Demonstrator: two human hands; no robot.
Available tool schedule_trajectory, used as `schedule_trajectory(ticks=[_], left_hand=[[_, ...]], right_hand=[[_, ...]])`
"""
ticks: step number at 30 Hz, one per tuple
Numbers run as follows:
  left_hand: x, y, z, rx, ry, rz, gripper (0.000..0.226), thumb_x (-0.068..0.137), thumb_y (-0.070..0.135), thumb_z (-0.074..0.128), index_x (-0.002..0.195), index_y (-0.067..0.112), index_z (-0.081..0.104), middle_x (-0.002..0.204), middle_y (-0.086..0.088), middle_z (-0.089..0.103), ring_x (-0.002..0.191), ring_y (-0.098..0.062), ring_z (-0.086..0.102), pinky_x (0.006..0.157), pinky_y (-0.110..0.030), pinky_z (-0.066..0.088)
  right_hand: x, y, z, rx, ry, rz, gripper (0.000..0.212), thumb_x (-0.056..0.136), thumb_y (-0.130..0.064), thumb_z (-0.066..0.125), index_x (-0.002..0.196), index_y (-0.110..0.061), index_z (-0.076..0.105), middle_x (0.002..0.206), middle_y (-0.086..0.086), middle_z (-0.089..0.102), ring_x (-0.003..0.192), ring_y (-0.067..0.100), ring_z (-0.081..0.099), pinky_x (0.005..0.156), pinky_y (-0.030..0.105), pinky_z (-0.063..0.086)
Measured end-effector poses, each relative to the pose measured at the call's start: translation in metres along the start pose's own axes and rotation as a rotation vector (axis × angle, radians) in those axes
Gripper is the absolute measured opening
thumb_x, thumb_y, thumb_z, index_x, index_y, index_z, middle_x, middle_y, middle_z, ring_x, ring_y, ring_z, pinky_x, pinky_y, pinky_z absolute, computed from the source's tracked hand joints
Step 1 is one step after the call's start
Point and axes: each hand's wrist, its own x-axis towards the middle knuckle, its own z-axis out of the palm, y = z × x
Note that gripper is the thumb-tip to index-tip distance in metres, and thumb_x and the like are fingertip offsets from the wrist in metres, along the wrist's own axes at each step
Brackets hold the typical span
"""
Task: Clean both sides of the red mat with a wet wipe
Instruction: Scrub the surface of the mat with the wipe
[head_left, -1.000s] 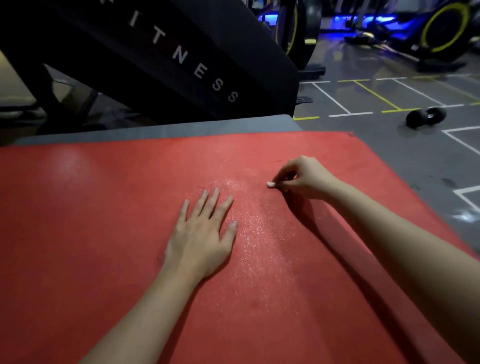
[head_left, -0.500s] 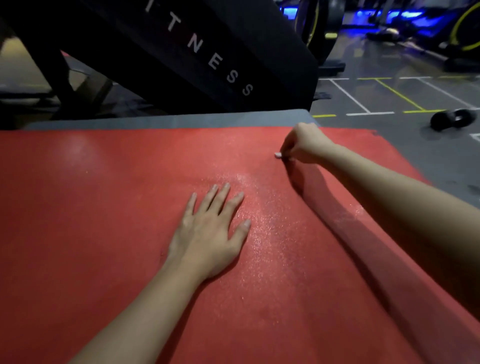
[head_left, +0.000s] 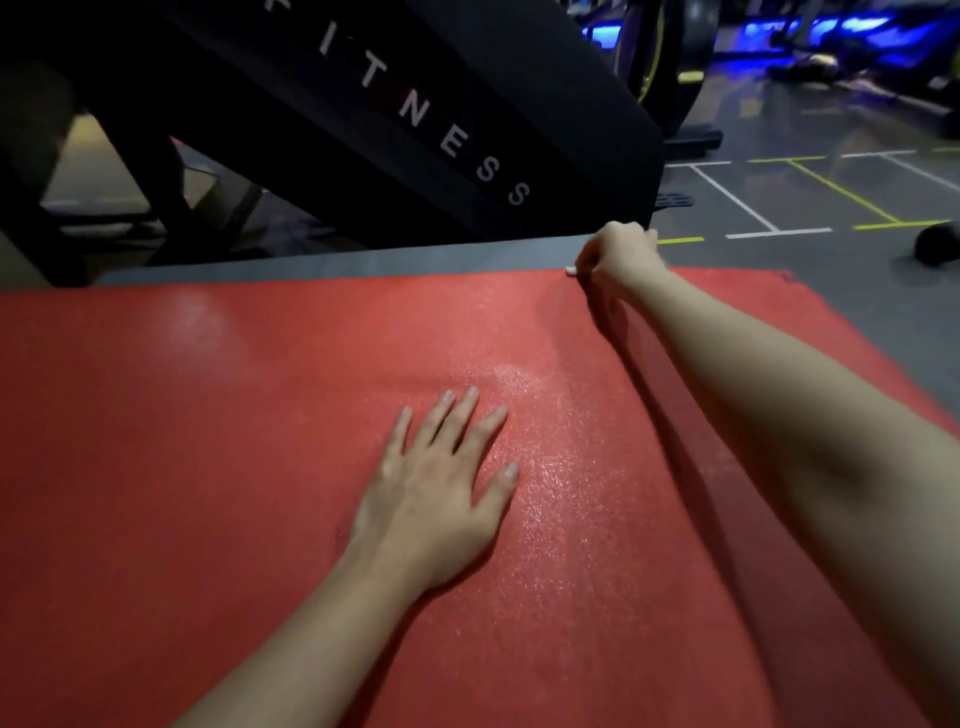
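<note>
The red mat (head_left: 208, 441) lies flat and fills most of the view, on top of a grey surface (head_left: 363, 260) that shows as a strip along the far edge. The left hand (head_left: 431, 499) rests on the middle of the red mat, palm down, with the fingers straight and a little spread; it grasps nothing. The right hand (head_left: 618, 254) is stretched to the far edge of the red mat, clenched around a white wipe (head_left: 570, 269), of which only a small corner shows. A wet band (head_left: 550, 467) shines on the mat just beside the left hand. Behind stands a black machine (head_left: 467, 104) with the letters FITNESS, and at the right a floor (head_left: 831, 197) with white and yellow lines
</note>
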Motion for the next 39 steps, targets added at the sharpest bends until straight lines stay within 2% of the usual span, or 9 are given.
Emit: schedule_trajectory(ticks=[5, 8, 11, 17, 19, 22, 27, 35, 39], left_hand=[[0.002, -0.002, 0.001, -0.009, 0.015, 0.006, 0.069, 0.095, 0.069, 0.002, 0.159, 0.044, 0.002, 0.169, 0.015, -0.005, 0.153, -0.004, -0.014, 0.126, -0.045, -0.002], [0.002, -0.002, 0.003, -0.015, 0.025, 0.003, 0.069, 0.095, 0.068, 0.003, 0.159, 0.043, 0.002, 0.169, 0.015, -0.006, 0.153, -0.003, -0.016, 0.126, -0.044, -0.003], [0.003, -0.002, 0.003, -0.011, 0.028, -0.004, 0.071, 0.094, 0.068, 0.001, 0.159, 0.042, 0.001, 0.169, 0.015, -0.006, 0.153, -0.003, -0.015, 0.126, -0.044, -0.003], [0.003, 0.001, -0.001, -0.004, 0.003, -0.015, 0.076, 0.089, 0.069, -0.004, 0.160, 0.040, -0.002, 0.169, 0.014, -0.007, 0.153, -0.004, -0.015, 0.126, -0.044, -0.006], [0.003, 0.001, -0.002, -0.007, 0.006, -0.014, 0.077, 0.090, 0.068, -0.004, 0.160, 0.039, -0.003, 0.169, 0.013, -0.006, 0.154, -0.004, -0.014, 0.126, -0.044, -0.005], [0.003, 0.001, -0.001, -0.016, 0.006, -0.017, 0.077, 0.089, 0.069, -0.003, 0.160, 0.039, -0.002, 0.169, 0.013, -0.005, 0.154, -0.005, -0.012, 0.126, -0.044, -0.005], [0.005, -0.001, 0.001, -0.013, 0.006, -0.011, 0.074, 0.092, 0.068, 0.001, 0.161, 0.039, 0.001, 0.169, 0.012, -0.003, 0.155, -0.006, -0.009, 0.127, -0.045, -0.004], [0.005, 0.000, 0.001, -0.006, 0.010, -0.009, 0.077, 0.090, 0.069, 0.000, 0.161, 0.038, 0.005, 0.170, 0.012, 0.001, 0.155, -0.007, -0.005, 0.127, -0.045, -0.001], [0.006, -0.002, 0.002, -0.009, 0.017, -0.010, 0.078, 0.090, 0.069, 0.002, 0.161, 0.038, 0.008, 0.170, 0.011, 0.004, 0.155, -0.008, -0.002, 0.127, -0.045, 0.000]], right_hand=[[0.016, 0.015, 0.011, 0.062, 0.027, 0.058, 0.016, 0.086, -0.014, 0.066, 0.096, -0.012, 0.079, 0.097, 0.018, 0.072, 0.097, 0.038, 0.063, 0.084, 0.035, 0.049], [-0.002, 0.029, 0.005, 0.155, 0.037, -0.010, 0.017, 0.089, -0.028, 0.074, 0.094, -0.012, 0.079, 0.088, 0.008, 0.074, 0.083, 0.023, 0.067, 0.072, 0.027, 0.048], [-0.028, 0.043, -0.012, 0.218, -0.141, -0.137, 0.024, 0.081, -0.042, 0.079, 0.086, -0.019, 0.079, 0.071, -0.004, 0.071, 0.057, 0.005, 0.058, 0.057, 0.019, 0.042], [-0.055, 0.040, 0.006, 0.325, 0.070, -0.128, 0.026, 0.081, -0.039, 0.080, 0.094, -0.018, 0.080, 0.084, 0.001, 0.069, 0.079, 0.015, 0.062, 0.063, 0.019, 0.040], [-0.065, 0.041, -0.007, 0.292, -0.062, -0.143, 0.022, 0.080, -0.041, 0.081, 0.091, -0.021, 0.081, 0.081, -0.004, 0.073, 0.075, 0.010, 0.062, 0.059, 0.012, 0.040], [-0.088, 0.051, -0.030, 0.217, -0.316, -0.225, 0.020, 0.077, -0.048, 0.081, 0.086, -0.030, 0.081, 0.076, -0.009, 0.075, 0.069, 0.006, 0.064, 0.062, 0.020, 0.044], [-0.108, 0.051, -0.012, 0.245, 0.014, -0.215, 0.021, 0.079, -0.042, 0.081, 0.088, -0.024, 0.080, 0.084, -0.003, 0.070, 0.077, 0.015, 0.063, 0.064, 0.023, 0.039], [-0.171, 0.064, -0.032, 0.179, -0.177, -0.315, 0.006, 0.082, -0.030, 0.081, 0.088, -0.028, 0.080, 0.077, -0.011, 0.067, 0.070, 0.007, 0.059, 0.062, 0.012, 0.038], [-0.181, 0.066, -0.022, 0.179, -0.003, -0.305, 0.005, 0.083, -0.022, 0.081, 0.088, -0.022, 0.079, 0.081, -0.005, 0.064, 0.072, 0.013, 0.059, 0.064, 0.013, 0.038]])
